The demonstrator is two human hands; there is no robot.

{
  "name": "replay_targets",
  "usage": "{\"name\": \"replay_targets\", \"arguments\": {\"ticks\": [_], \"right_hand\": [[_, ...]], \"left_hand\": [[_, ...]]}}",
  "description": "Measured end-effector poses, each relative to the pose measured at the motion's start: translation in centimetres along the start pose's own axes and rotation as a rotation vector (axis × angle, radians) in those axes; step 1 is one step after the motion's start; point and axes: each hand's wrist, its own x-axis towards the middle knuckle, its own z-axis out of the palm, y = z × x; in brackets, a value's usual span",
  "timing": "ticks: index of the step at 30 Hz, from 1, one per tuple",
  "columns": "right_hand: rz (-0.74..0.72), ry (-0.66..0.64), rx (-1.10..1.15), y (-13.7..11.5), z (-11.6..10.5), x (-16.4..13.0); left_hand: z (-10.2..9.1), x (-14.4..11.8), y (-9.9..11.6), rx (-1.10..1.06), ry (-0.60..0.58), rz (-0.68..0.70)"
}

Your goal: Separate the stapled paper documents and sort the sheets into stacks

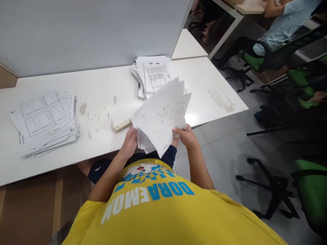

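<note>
Several loose sheets of paper [160, 117] are held up over the front edge of the white desk [102, 85], fanned and slightly curled. My left hand [129, 143] is closed on their left edge, its fingers partly hidden. On the right side, my right hand [187, 135] pinches the sheets with the thumb on top. Just left of the papers lies a narrow cream-coloured strip-like object [122, 126], partly covered by them. Behind the sheets, an untidy stack of printed papers [155, 73] lies near the partition. Another printed stack [48, 122] rests at the left.
A grey partition [89, 34] rises along the desk's back. Green office chairs [311, 190] on wheeled bases stand to the right. Beyond the desk's right end, a person in a light blue shirt [286, 27] sits at another table. Cardboard boxes [28, 211] are below the desk at left.
</note>
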Motion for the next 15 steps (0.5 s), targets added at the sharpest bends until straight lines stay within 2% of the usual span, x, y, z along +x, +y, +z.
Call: {"name": "replay_targets", "arguments": {"ticks": [2, 7, 11, 15], "right_hand": [[-0.041, 0.031, -0.06, -0.5, 0.8, 0.5], [-0.185, 0.267, -0.064, -0.2, 3.2, 2.3], [-0.159, 0.244, -0.12, 0.0, 3.3, 3.0], [-0.252, 0.207, -0.085, -1.2, 2.1, 2.9]], "left_hand": [[-0.4, 0.9, 0.4, 0.031, 0.033, 0.104], [-0.9, 3.7, 1.8, 0.25, 0.033, 0.283], [-0.2, 5.3, 2.4, 0.257, -0.052, 0.335], [0.6, 5.7, 2.5, 0.311, -0.05, 0.386]]}}
